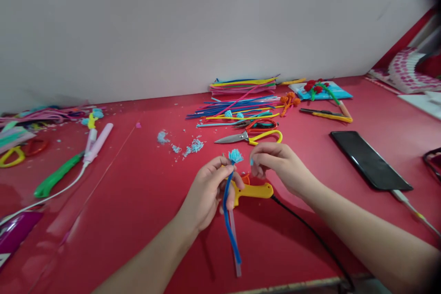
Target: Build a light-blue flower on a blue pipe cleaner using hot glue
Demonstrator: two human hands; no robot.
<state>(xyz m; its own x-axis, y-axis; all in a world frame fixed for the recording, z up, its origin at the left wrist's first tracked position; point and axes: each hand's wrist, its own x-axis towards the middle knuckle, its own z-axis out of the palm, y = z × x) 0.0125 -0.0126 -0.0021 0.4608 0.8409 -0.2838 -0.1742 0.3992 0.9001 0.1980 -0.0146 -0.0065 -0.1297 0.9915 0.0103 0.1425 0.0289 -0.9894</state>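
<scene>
My left hand (pixel 210 190) is closed around a blue pipe cleaner stem (pixel 230 225) topped with a fluffy light-blue tuft (pixel 235 156). The stem hangs down toward me. My right hand (pixel 277 165) is just right of the tuft, fingers pinched on a tiny light-blue piece (pixel 251 162). Under both hands lies a yellow glue gun (pixel 253 190) with a black cord (pixel 310 234) and a clear glue stick (pixel 234 243) on the red table (pixel 144 202).
Yellow-handled scissors (pixel 248 137) and red-handled scissors (pixel 258 123) lie behind my hands. A heap of coloured pipe cleaners (pixel 241 98), orange and red pipe-cleaner flowers (pixel 317 88), a utility knife (pixel 325 114), a black phone (pixel 370 158), blue fluff scraps (pixel 188 147), and a second glue gun (pixel 57 177) lie around.
</scene>
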